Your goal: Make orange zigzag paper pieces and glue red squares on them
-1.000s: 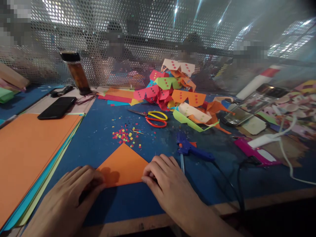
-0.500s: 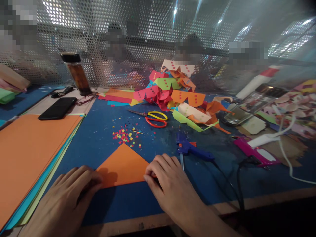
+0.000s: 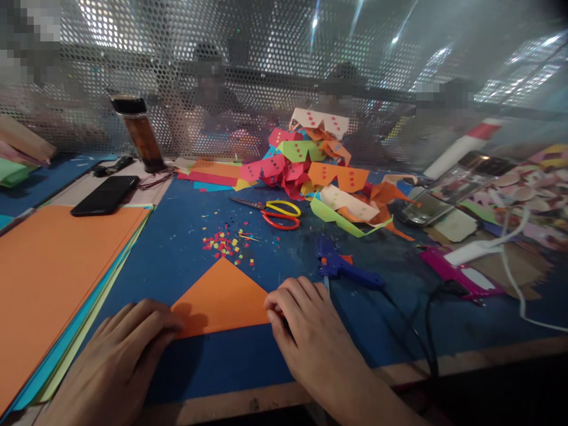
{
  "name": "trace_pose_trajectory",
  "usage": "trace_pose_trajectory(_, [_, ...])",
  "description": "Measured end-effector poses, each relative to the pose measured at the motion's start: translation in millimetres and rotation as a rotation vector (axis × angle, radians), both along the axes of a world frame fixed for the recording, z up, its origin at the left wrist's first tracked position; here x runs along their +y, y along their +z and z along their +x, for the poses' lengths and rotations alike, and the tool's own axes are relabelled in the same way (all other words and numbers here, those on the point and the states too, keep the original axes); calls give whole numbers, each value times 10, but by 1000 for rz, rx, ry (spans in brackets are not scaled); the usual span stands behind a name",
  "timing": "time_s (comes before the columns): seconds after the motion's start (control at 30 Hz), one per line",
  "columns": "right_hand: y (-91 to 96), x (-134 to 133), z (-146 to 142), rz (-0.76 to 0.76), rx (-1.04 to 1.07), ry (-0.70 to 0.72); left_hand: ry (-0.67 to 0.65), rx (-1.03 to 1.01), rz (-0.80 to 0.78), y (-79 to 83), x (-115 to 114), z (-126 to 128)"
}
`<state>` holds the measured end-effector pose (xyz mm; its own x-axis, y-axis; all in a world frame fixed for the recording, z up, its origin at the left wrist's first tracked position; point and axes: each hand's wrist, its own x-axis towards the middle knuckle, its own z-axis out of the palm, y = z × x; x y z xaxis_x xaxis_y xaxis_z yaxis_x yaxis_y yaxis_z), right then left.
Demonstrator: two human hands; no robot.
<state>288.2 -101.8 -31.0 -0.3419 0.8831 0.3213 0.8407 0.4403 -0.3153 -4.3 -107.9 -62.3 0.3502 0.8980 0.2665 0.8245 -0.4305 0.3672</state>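
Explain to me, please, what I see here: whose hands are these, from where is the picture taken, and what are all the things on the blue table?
There is no machine here. A person wears a camera on the head, so you look down at that person's own two bare hands. The left hand lies flat on the left corner of an orange paper triangle; the right hand presses its right corner with bent fingers, and whether it pinches the paper I cannot tell. On the blue table lie scissors, a blue glue gun, tiny paper scraps and a pile of coloured paper pieces. At the left are a stack of large sheets and a black phone.
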Motion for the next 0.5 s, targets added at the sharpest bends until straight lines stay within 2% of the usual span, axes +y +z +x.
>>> trace_pose_trajectory(0.17, [-25, -7, 31, 13, 25, 9, 8, -8, -1, 8, -21, 2])
trace_pose_trajectory(0.5, [-65, -21, 78, 20, 56, 24, 21, -24, 16, -80, -48, -60])
